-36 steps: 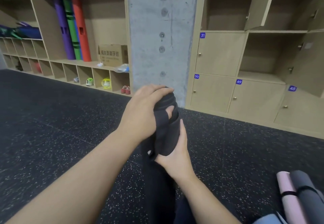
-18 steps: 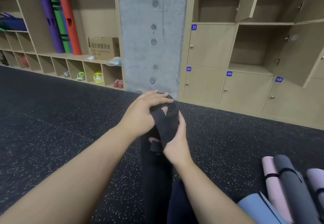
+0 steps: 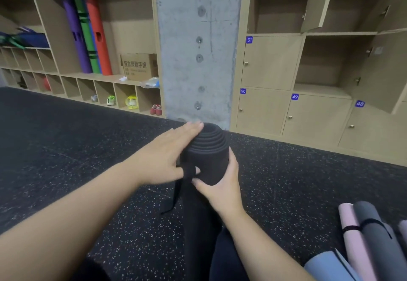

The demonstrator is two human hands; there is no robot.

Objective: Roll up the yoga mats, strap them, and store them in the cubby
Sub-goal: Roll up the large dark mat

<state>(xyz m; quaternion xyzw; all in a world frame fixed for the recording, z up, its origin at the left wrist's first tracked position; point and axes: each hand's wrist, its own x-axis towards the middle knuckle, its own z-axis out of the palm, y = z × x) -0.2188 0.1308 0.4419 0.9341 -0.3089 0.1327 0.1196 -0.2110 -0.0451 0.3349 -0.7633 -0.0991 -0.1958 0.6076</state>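
The dark speckled floor point(image 3: 66, 148) runs back to wooden cubbies point(image 3: 321, 65) on the far right, some with doors open, likely where the mats go. On the far left, shelves point(image 3: 55, 27) hold upright mats beside a cardboard box point(image 3: 138, 66), with a concrete pillar point(image 3: 198, 45) between the two. At the near right, rolled mats point(image 3: 370, 232) lie strapped on the floor. In the middle a black rolled mat point(image 3: 207, 159) stands on end, upright so its end can be squared. The left hand point(image 3: 163, 157) lies flat with straight fingers against its top edge, grasping nothing. The right hand point(image 3: 220, 184) curls round the roll's side to steady it. A loose black strap point(image 3: 180, 190) dangles, not yet fastened
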